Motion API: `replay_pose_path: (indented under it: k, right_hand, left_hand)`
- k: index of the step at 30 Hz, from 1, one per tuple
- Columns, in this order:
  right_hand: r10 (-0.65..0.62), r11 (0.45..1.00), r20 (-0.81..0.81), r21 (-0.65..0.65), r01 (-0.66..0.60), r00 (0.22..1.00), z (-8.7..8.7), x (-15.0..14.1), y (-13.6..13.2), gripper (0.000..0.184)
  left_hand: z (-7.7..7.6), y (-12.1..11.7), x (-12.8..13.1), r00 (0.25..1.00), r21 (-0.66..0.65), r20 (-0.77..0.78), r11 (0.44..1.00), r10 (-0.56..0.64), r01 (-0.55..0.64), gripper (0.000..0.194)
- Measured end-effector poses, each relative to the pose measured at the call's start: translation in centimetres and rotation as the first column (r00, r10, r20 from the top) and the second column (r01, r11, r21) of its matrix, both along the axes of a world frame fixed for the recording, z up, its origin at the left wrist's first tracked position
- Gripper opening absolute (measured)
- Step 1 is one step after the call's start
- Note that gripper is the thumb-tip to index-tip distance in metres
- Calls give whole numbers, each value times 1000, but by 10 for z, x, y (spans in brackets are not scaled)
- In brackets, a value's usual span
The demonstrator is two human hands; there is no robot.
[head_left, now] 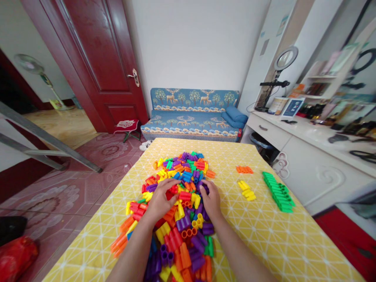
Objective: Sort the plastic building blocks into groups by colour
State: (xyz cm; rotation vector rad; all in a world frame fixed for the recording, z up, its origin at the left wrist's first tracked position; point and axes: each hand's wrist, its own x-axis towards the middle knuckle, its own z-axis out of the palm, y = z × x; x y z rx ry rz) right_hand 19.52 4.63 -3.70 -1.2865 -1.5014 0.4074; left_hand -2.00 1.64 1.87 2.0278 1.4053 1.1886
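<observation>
A big heap of coloured plastic tube blocks (176,207) in red, orange, yellow, green, blue and purple covers the middle of a table with a yellow patterned cloth (264,239). Both my hands rest on top of the heap. My left hand (161,199) lies palm down with fingers curled over red blocks near the heap's centre. My right hand (210,197) is curled too, its fingertips on a purple block. To the right lie sorted blocks: a long green row (277,192), a small yellow group (246,190) and a few orange ones (244,169).
A white dresser (305,156) with a ring light (285,58) and bottles stands close to the table's right side. A blue patterned sofa (190,113) is beyond the far edge, a dark red door (96,62) at the left, and a red bag (14,256) on the floor.
</observation>
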Motion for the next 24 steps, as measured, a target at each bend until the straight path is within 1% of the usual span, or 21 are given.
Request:
replay_pose_path:
  k: [3,6,9,11,13,16,19,21,24]
  right_hand:
    - [-6,1000,3,2,6,1000,-1,0,0,28]
    - [-6,1000,3,4,6,1000,-1,1,0,28]
    - [4,1000,6,4,-4,1000,0,1,0,28]
    - [5,1000,9,1,-5,1000,0,1,0,28]
    - [2,1000,11,-4,-2,1000,0,1,0,29]
    - [8,1000,10,-4,-8,1000,0,1,0,28]
    - [17,1000,1,-3,-17,1000,0,1,0,28]
    - [18,1000,-6,-3,-18,1000,-1,2,0,30]
    - [8,1000,-10,-3,-8,1000,-2,2,0,31]
  left_hand:
    - [-2,2,2,996,16,-75,999,49,-48,36]
    - [-4,3,3,993,44,-50,994,104,-101,31]
    - [-5,2,1,978,38,68,979,197,-200,35]
    - [-8,2,-1,946,-14,170,960,277,-278,41]
    - [-12,4,-4,906,-68,264,943,331,-325,47]
    - [-19,7,-6,852,-123,406,943,332,-309,52]
    - [-20,8,-6,793,-156,523,950,312,-271,54]
    - [-17,7,-7,787,-155,537,953,303,-261,51]
    - [-13,3,-9,805,-153,518,958,288,-244,47]
